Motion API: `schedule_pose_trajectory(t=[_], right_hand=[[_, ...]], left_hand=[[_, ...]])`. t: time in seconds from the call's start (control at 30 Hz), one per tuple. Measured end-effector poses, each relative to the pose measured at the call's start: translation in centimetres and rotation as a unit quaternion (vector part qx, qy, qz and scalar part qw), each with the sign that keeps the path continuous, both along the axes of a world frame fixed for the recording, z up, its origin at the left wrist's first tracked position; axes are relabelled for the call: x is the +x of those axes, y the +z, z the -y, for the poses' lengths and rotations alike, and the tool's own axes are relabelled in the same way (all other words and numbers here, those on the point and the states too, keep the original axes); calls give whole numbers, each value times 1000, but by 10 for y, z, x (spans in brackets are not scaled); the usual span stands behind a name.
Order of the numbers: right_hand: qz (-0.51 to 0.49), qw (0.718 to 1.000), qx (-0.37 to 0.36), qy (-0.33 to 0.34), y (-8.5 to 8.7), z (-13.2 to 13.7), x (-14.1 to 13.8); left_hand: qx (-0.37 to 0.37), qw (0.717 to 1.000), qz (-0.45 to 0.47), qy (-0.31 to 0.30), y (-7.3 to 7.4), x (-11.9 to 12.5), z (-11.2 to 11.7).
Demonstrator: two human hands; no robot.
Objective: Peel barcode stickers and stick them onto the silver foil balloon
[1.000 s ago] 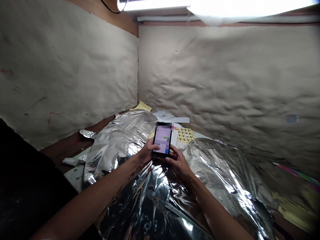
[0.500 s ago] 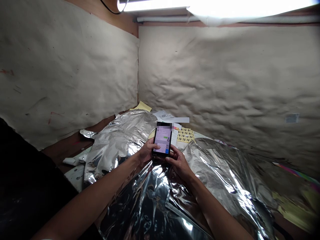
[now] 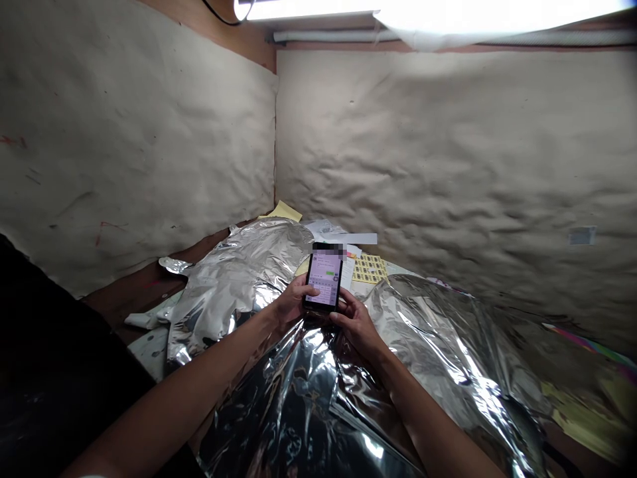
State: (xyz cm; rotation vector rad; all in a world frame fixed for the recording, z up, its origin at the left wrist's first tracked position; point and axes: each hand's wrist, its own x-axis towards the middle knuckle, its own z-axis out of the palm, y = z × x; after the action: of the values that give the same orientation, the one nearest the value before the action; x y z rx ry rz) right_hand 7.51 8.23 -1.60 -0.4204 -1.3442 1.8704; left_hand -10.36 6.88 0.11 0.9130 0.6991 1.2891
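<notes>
A black smartphone (image 3: 323,275) is held upright between both hands, its lit screen showing a chat with a keyboard in the lower half. My left hand (image 3: 291,300) is closed round the phone's left side, its thumb over the keyboard. On the lower right corner, my right hand (image 3: 357,322) grips the phone, thumb near the bottom edge and fingers partly hidden behind it. Shiny silver film (image 3: 308,385) lies crumpled beneath both hands and forearms.
Behind the phone lie white papers (image 3: 361,238) and a yellow sheet of printed labels (image 3: 371,269). Yellow paper (image 3: 283,211) sits in the corner. Paper-covered walls (image 3: 448,146) rise at the left and back. A tube light (image 3: 308,10) hangs overhead.
The keyboard area on the phone's screen looks different, with a changed layout. Both hands keep their hold and have hardly moved.
</notes>
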Motion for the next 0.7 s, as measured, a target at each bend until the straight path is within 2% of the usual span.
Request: schedule_pose_trajectory(t=[0.33,0.47,0.7], right_hand=[[10,1000,14,-2,5,4,-2],[13,1000,14,2,4,3,-1],[-10,1000,15,4,-1,0,0]], left_hand=[[32,996,-43,67,-5,11,2],[25,997,-42,66,-3,10,2],[26,999,-38,28,3,4,3]])
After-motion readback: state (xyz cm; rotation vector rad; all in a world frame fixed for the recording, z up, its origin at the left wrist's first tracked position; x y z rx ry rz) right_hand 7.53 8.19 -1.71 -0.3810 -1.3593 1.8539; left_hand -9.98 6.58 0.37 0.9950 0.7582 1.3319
